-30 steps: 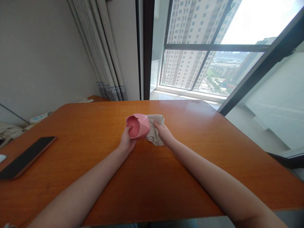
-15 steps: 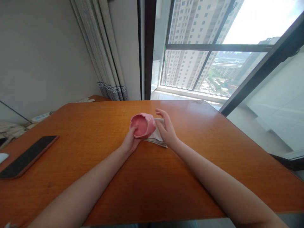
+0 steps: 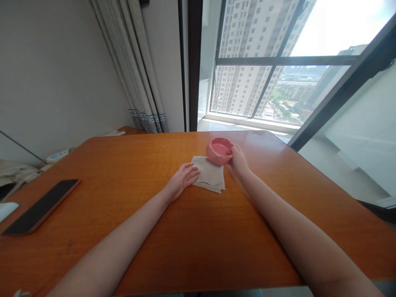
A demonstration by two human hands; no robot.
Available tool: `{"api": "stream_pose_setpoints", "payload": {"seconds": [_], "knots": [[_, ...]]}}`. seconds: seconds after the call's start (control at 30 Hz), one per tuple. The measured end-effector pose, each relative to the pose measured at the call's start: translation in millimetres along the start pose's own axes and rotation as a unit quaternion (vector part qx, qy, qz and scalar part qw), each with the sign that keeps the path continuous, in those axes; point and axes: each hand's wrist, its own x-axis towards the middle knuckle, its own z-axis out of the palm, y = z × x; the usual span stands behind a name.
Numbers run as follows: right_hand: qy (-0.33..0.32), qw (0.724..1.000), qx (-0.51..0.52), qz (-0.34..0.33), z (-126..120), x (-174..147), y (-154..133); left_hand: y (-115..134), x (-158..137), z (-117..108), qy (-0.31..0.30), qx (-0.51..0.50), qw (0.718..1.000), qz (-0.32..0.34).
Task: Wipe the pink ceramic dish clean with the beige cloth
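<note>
A pink ashtray-like bowl (image 3: 216,157) with notches in its rim is gripped at its right side by my right hand (image 3: 239,160), thumb over the rim. It is slightly tilted and overlaps the far right corner of a folded stack of whitish cloth or paper (image 3: 210,175). I cannot tell whether the bowl touches the stack or hovers over it. My left hand (image 3: 183,180) lies with fingers outstretched on the stack's left edge, holding nothing.
The brown wooden table (image 3: 148,243) spreads around both hands. A flat black slab with reddish edges (image 3: 41,208) lies at the left, a white object (image 3: 8,209) beside it. Beyond are a grey curtain (image 3: 133,66) and a large window (image 3: 247,86).
The pink bowl has passed from my left hand to my right and moved rightward, more upright now. My left hand has opened onto the folded stack, which is more exposed.
</note>
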Motion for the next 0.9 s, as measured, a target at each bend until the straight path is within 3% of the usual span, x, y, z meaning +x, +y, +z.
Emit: {"api": "stream_pose_setpoints", "payload": {"seconds": [0.13,0.3,0.47,0.67,0.9], "knots": [[0.148,0.986,-0.052,-0.059,-41,27,5,-5,1,-3,-0.028,0.047,0.998,0.023],[0.217,0.973,-0.070,-0.042,-78,46,5,-5,-2,-2,-0.033,0.051,0.998,0.022],[0.228,0.966,-0.116,-0.036,-94,55,11,-3,-4,2,-0.029,0.070,0.997,0.022],[0.209,0.959,-0.190,-0.024,-100,60,16,-1,-5,3,-0.033,0.083,0.996,0.018],[0.183,0.961,-0.208,0.003,-103,64,15,-2,-5,1,-0.042,0.100,0.994,0.019]]}}
